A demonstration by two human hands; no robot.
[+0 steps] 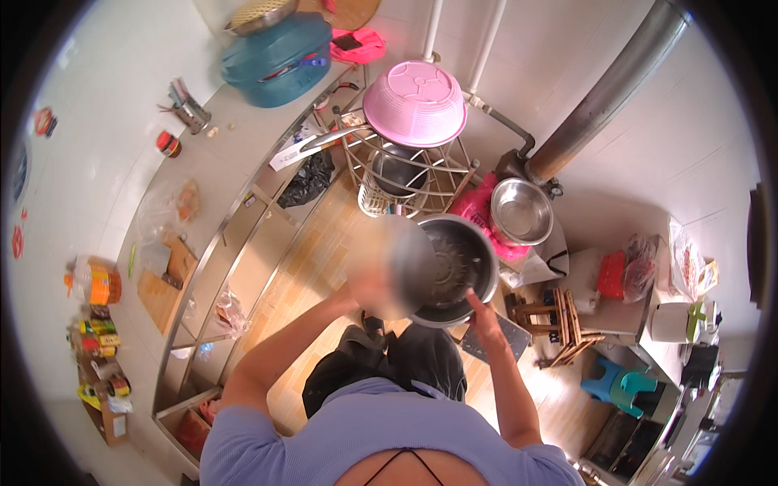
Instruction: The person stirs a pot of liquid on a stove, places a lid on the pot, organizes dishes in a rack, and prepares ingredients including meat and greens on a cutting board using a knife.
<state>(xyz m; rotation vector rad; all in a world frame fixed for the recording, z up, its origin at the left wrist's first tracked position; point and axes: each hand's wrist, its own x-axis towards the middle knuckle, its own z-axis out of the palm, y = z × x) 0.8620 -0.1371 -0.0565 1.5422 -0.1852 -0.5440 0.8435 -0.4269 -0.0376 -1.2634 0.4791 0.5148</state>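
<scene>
A round dark-grey metal pot (480,261) is held out in front of my body, its mouth turned up towards me. The fingers of my right hand (484,319) grip its near right side, with the thumb over the rim. Inside, the bottom shows a ring-like pattern and some shine; whether it holds water is unclear. At the pot's left side a blurred patch covers my left hand (364,288). Its fingers, and anything they touch, are hidden there.
A metal tiered rack (437,176) bears an upturned pink plastic basket (416,103). A steel basin (521,211) sits right of it, beside pink bags. The counter (213,146) curves along the left, with a cutting board (173,285). Wooden folding stools (562,325) stand right.
</scene>
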